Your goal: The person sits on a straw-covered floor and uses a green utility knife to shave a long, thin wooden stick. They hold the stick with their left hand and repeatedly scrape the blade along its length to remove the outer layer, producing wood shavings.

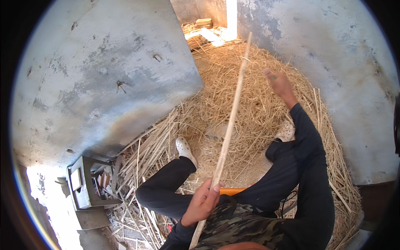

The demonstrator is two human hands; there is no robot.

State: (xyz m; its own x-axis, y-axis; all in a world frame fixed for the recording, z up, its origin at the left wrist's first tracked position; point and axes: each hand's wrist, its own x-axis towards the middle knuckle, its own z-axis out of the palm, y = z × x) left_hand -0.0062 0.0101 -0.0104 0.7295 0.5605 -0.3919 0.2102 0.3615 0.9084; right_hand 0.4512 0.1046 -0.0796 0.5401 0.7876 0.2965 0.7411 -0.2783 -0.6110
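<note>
My left hand (203, 203) is closed around the lower part of a long, pale wooden stick (231, 121). The stick slants up and away from my lap, its thin far end over the straw-like heap; a small curl or splinter stands out near that end. To the right of the stick's far part, and apart from it, my right hand (281, 86) is raised with its fingers closed. A bit of green shows between them, but most of what they hold is hidden.
Pale shavings (225, 83) cover the floor around my white clogs (186, 151). A bundle of long strips (152, 135) lies at left, by a small grey box-like stand (85, 183). Worn grey walls (108, 71) rise on both sides. Something orange (231, 191) is under me.
</note>
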